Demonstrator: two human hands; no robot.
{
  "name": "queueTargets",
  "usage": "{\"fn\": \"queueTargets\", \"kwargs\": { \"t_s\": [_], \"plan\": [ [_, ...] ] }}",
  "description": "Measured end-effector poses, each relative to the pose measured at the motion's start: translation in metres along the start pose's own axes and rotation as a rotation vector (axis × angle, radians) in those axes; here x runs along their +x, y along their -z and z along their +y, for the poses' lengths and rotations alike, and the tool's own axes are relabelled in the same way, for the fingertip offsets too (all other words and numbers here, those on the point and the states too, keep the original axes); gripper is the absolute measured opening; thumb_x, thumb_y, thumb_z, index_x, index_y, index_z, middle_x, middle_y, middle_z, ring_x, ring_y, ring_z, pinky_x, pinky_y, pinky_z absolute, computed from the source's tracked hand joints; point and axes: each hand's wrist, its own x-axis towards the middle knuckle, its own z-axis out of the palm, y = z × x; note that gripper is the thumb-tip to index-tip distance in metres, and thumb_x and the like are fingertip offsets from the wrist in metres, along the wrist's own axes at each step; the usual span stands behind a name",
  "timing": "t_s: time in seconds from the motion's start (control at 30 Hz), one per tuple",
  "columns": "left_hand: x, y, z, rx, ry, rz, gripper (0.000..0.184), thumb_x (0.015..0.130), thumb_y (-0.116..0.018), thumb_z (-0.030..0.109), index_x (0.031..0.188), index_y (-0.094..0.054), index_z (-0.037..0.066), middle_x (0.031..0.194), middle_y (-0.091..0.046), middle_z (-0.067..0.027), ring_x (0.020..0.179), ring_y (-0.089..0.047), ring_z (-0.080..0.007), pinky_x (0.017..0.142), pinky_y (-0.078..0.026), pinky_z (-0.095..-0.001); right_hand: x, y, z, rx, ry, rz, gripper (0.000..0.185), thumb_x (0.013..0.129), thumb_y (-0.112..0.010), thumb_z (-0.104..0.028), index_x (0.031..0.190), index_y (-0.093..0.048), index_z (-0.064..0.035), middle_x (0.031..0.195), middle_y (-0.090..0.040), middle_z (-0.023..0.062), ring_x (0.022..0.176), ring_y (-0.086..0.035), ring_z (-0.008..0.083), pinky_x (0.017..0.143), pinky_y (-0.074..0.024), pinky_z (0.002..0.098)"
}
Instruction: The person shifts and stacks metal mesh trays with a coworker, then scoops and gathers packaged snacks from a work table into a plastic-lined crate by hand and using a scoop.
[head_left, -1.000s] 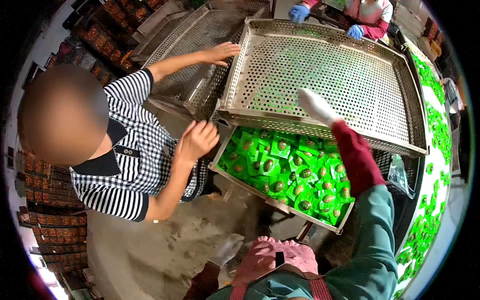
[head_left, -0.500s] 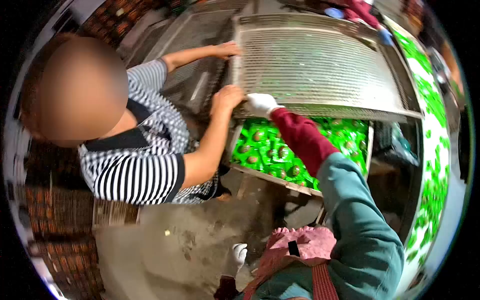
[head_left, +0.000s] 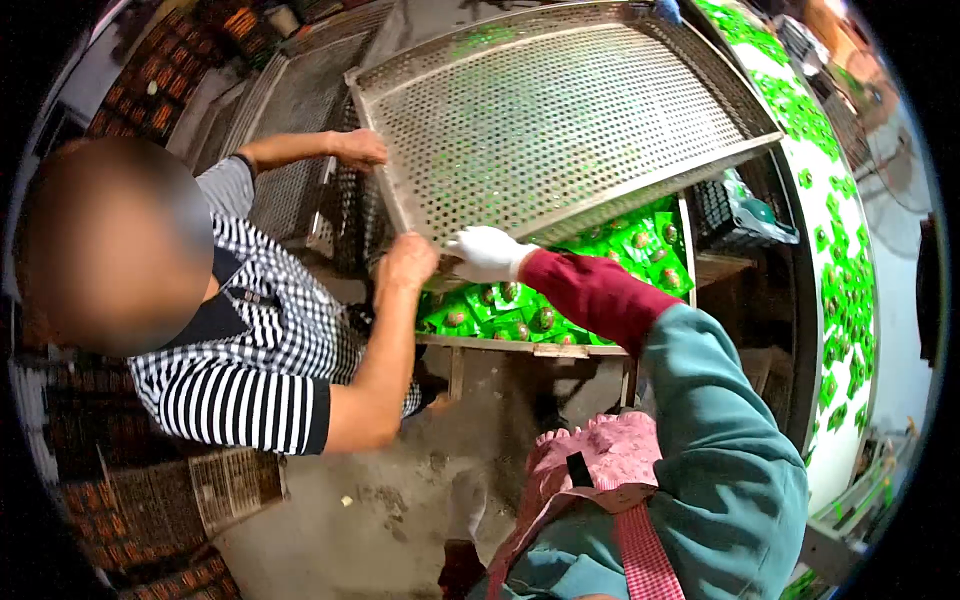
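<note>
A perforated metal tray (head_left: 560, 125) with raised rims is held at a slant above a lower tray of green packets (head_left: 545, 318), each with a round brownish mark. My right hand (head_left: 490, 252), in a white glove, grips the big tray's near rim by its left corner. Beside it, a co-worker's hand (head_left: 408, 260) grasps that corner, and the co-worker's other hand (head_left: 360, 150) is on the left rim. My left hand (head_left: 467, 498), also gloved, hangs low over the floor near my pink apron (head_left: 605, 450). It is blurred, and its fingers cannot be made out.
A co-worker in a striped and checked top (head_left: 270, 300) stands at the left. Along the right runs a white conveyor belt (head_left: 845, 480) scattered with green packets. A dark crate (head_left: 735, 212) sits beside the lower tray. Another perforated tray (head_left: 290, 150) lies behind the co-worker.
The perforated tray has shifted left and turned in view, with my right hand and the co-worker's hands still at its edges. The camera view has moved as well.
</note>
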Motion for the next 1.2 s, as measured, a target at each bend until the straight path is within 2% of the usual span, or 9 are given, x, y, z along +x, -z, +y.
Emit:
{"fn": "queueTargets", "kwargs": {
  "t_s": [0.17,0.43,0.6,0.73,0.8,0.87,1.0,1.17,1.2],
  "plan": [
    [0.056,0.087,0.082,-0.435,0.033,0.033,0.023,0.090,-0.055,0.015,0.107,-0.061,0.001,0.106,-0.060,-0.0167,0.102,-0.058,-0.0326,0.088,-0.048,-0.0408,-0.090,0.027,-0.012,-0.033,0.108,-0.070,0.035,0.073,-0.069,-0.031,0.094,-0.061,-0.0044,0.090,-0.057,0.0163,0.086,-0.059,0.0359,0.074,-0.0485,0.0458],
    [0.094,0.167,0.142,-0.293,-0.164,-0.122,0.024,0.090,-0.058,0.014,0.111,-0.061,0.003,0.108,-0.061,-0.0152,0.103,-0.057,-0.0316,0.092,-0.046,-0.0380,-0.177,0.126,0.003,-0.191,0.279,-0.371,0.024,0.077,-0.065,-0.028,0.094,-0.060,-0.0118,0.089,-0.058,0.0056,0.087,-0.058,0.0226,0.072,-0.0489,0.0361],
    [0.105,0.187,0.159,-0.276,-0.154,-0.137,0.027,0.090,-0.057,0.017,0.114,-0.060,0.004,0.111,-0.061,-0.0155,0.104,-0.058,-0.0322,0.092,-0.046,-0.0390,-0.202,0.172,0.041,-0.239,0.152,-0.606,0.027,0.075,-0.063,-0.020,0.100,-0.062,-0.0083,0.097,-0.060,0.0092,0.097,-0.058,0.0268,0.084,-0.0487,0.0385],
    [0.111,0.184,0.169,-0.202,-0.153,-0.118,0.029,0.091,-0.057,0.019,0.116,-0.059,0.005,0.113,-0.060,-0.0158,0.104,-0.058,-0.0326,0.091,-0.046,-0.0398,-0.203,0.189,0.096,0.484,-0.078,-0.708,0.042,0.084,-0.061,-0.026,0.121,-0.058,-0.0076,0.116,-0.060,0.0111,0.104,-0.060,0.0281,0.091,-0.0484,0.0408],
    [0.114,0.174,0.184,-0.148,-0.144,-0.106,0.030,0.091,-0.057,0.020,0.117,-0.059,0.005,0.114,-0.060,-0.0159,0.105,-0.058,-0.0329,0.091,-0.046,-0.0402,-0.187,0.206,0.074,1.124,-0.341,-0.421,0.059,0.089,-0.061,-0.041,0.134,-0.048,-0.0048,0.129,-0.057,0.0139,0.109,-0.060,0.0264,0.093,-0.0490,0.0402],
    [0.119,0.166,0.194,-0.104,-0.153,-0.087,0.031,0.091,-0.056,0.021,0.119,-0.058,0.006,0.115,-0.060,-0.0161,0.105,-0.058,-0.0331,0.091,-0.046,-0.0406,-0.152,0.214,0.050,1.095,-0.469,-0.535,0.054,0.093,-0.055,-0.046,0.124,-0.055,-0.0027,0.121,-0.062,0.0136,0.101,-0.062,0.0223,0.088,-0.0492,0.0394],
    [0.112,0.168,0.212,-0.054,-0.138,-0.062,0.034,0.092,-0.056,0.023,0.121,-0.058,0.007,0.117,-0.060,-0.0163,0.106,-0.059,-0.0335,0.091,-0.046,-0.0414,-0.097,0.214,0.010,0.295,-0.134,-0.833,0.064,0.084,-0.061,-0.054,0.119,-0.056,-0.0004,0.110,-0.063,0.0172,0.100,-0.061,0.0274,0.085,-0.0492,0.0382],
    [0.090,0.156,0.226,0.003,-0.120,-0.009,0.037,0.092,-0.055,0.026,0.124,-0.057,0.008,0.120,-0.060,-0.0167,0.106,-0.059,-0.0341,0.091,-0.046,-0.0424,-0.115,0.152,0.008,-0.136,-0.095,-0.567,0.076,0.074,-0.071,-0.052,0.119,-0.049,0.0047,0.113,-0.055,0.0214,0.100,-0.061,0.0378,0.081,-0.0527,0.0402],
    [0.083,0.153,0.227,0.018,-0.117,0.010,0.037,0.093,-0.055,0.026,0.125,-0.057,0.008,0.121,-0.060,-0.0167,0.107,-0.059,-0.0342,0.091,-0.046,-0.0426,-0.117,0.144,0.006,-0.054,-0.162,-0.528,0.060,0.076,-0.069,-0.040,0.114,-0.051,0.0027,0.108,-0.058,0.0222,0.095,-0.062,0.0378,0.079,-0.0525,0.0412]
  ]
}}
